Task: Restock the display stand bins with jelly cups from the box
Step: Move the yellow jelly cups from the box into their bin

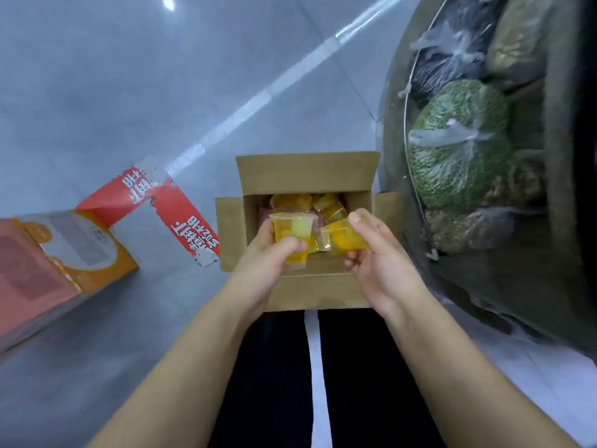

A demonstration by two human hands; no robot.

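An open cardboard box (303, 176) stands on the floor in front of my legs, with several yellow and orange jelly cups (303, 202) inside. My left hand (261, 270) grips an upright yellow jelly cup (292, 227) over the box. My right hand (378, 263) holds an orange jelly cup (344, 240) tilted on its side, close beside the first cup. To the right stands the round display stand (484, 156), its bins holding bagged goods behind a wire rail.
Bags of green beans (458, 147), dark grains (452, 63) and brownish grains (465, 231) fill the stand's bins. A red torn banner (171, 208) lies on the grey tiled floor at the left. An orange and pink carton (58, 253) lies at the far left.
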